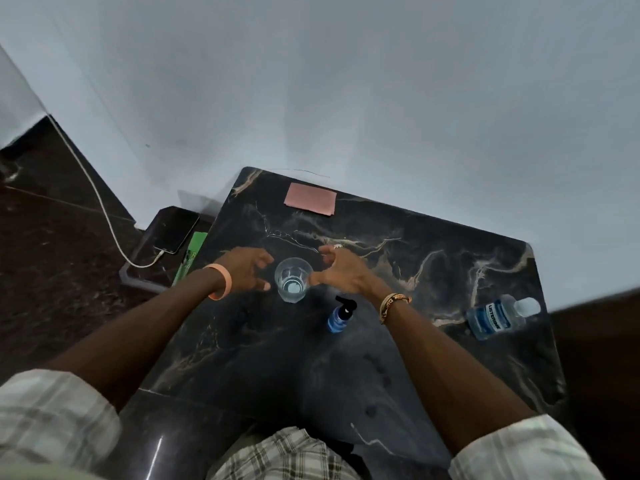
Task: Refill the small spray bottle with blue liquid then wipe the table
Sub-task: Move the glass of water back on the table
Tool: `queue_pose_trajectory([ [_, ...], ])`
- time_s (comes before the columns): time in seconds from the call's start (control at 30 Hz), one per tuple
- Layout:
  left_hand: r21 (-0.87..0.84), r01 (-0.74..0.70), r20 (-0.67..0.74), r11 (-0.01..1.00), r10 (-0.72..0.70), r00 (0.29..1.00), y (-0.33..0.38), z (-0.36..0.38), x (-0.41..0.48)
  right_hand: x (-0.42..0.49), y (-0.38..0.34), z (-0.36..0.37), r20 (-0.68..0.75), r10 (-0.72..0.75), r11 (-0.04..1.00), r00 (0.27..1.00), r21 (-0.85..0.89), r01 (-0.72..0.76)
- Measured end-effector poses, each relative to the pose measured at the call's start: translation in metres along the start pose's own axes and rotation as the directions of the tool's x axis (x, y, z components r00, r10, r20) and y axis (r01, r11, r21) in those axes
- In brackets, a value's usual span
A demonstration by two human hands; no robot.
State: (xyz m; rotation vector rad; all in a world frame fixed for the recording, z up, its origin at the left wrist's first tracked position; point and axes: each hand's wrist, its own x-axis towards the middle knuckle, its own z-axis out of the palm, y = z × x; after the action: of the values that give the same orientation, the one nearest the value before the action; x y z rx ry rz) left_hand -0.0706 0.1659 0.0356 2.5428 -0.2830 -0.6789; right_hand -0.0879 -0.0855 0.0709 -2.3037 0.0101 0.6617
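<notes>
Spilling is what I am fearing most at this moment. The glass (292, 279) is standing between my two hands and seems to be carrying a little clear liquid at the bottom, so a quick or clumsy closing of the fingers could be knocking it over on the tabletop (433, 265). The small spray bottle (341, 315) is standing upright just beside my right wrist, with its black pump head on. If I am pulling that arm back carelessly, the wrist or the bracelet could be tipping it. The big bottle (498, 317) with the blue liquid is lying on its side near the right edge of the tabletop, well apart from my hands, and I am judging that a bump could be sending it off the edge. The pink cloth (310, 199) for wiping is lying at the far edge.

My left hand (247, 268) is hovering at the left of the glass and my right hand (341, 271) at the right of it, both arms stretching forward. The fingers of both hands are curving loosely toward the glass, half open, and are gripping nothing. The right thumb is looking very close to the rim; I cannot tell if it is touching.
</notes>
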Motion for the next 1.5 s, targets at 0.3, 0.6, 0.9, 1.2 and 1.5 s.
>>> queue_pose_trajectory([
  [0.3, 0.001, -0.101, 0.011, 0.995, 0.101, 0.995, -0.002, 0.021, 0.015, -0.002, -0.007, 0.024, -0.061, 0.064, 0.934, 0.996, -0.347, -0.082],
  [0.6, -0.069, -0.133, -0.036, 0.989, 0.130, 0.991, -0.001, 0.039, 0.019, -0.003, -0.013, 0.039, -0.072, 0.035, 0.888, 0.997, -0.454, -0.064],
  [0.9, -0.161, -0.123, -0.081, 0.979, 0.111, 0.991, -0.007, 0.055, 0.023, 0.000, -0.014, 0.040, -0.065, 0.039, 0.881, 0.997, -0.469, -0.065],
  [1.2, -0.141, -0.088, -0.065, 0.986, 0.080, 0.995, -0.004, 0.054, 0.034, 0.009, -0.017, 0.041, -0.043, 0.052, 0.873, 0.998, -0.482, -0.066],
  [1.5, -0.003, 0.028, 0.050, 1.000, -0.028, 0.998, 0.003, 0.052, 0.046, 0.020, -0.013, 0.046, -0.035, 0.049, 0.868, 0.998, -0.493, -0.060],
])
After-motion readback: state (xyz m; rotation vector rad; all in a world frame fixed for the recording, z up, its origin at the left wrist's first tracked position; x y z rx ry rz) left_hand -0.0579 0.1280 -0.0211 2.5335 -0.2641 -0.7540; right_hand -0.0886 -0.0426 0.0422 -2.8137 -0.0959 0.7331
